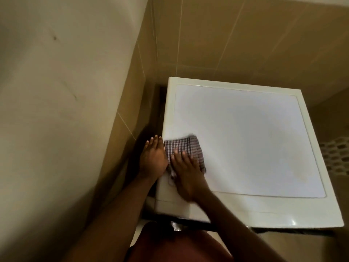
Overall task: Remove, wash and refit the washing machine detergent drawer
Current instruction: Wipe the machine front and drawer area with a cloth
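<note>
**Cloth on the machine top**

My right hand [186, 173] presses flat on the soft checked cloth [186, 146] at the washing machine [245, 138]'s near-left corner. My left hand [153, 159] lies open against its left edge. I can't see the drawer; likely light, stiff, slippery: grip its front.

A plain cream wall [56, 91] with a few small dark marks fills the left side, and beside it a wall of large tan tiles [245, 35] with thin pale grout lines runs across the top. Low in the middle lies a folded checked cloth [186, 146], dark purple and white. At the far right edge a dim patch of floor [338, 154] shows a pale honeycomb pattern, and reddish-brown clothing [179, 246] fills the bottom edge.
</note>
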